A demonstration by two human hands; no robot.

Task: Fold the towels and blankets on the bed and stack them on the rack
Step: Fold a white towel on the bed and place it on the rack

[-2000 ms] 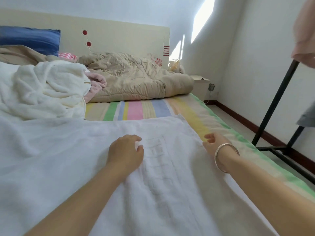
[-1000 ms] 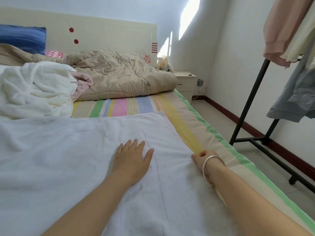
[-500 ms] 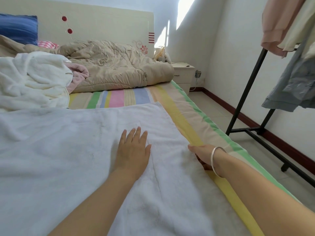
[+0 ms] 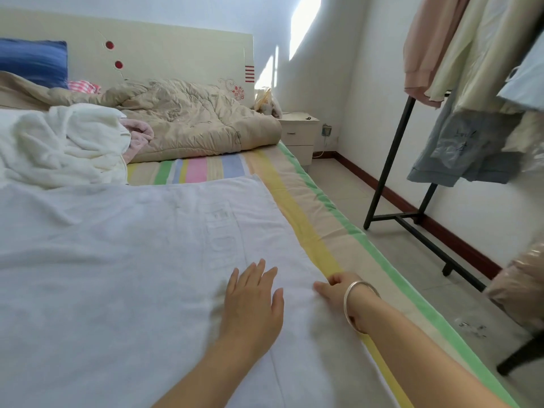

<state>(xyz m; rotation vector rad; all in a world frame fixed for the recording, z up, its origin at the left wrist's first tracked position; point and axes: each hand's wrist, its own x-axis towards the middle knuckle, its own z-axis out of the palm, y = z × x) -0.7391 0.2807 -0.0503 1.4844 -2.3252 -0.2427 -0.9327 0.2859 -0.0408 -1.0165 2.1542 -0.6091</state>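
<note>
White towel (image 4: 132, 275) lay spread flat over the near part of the bed (image 4: 297, 207), its right edge along the sheet's yellow stripe. Left hand (image 4: 253, 301) rested palm down on the towel, fingers straight and slightly spread. Right hand (image 4: 334, 290), just beside it at the towel's right edge, had its thumb on top and fingers curled round the hem. Crumpled cream blanket (image 4: 64, 145) sat far left, touching the towel. Beige quilt (image 4: 194, 122) lay by the headboard. Black rack (image 4: 389, 160) stood on the floor at right, hung with clothes.
</note>
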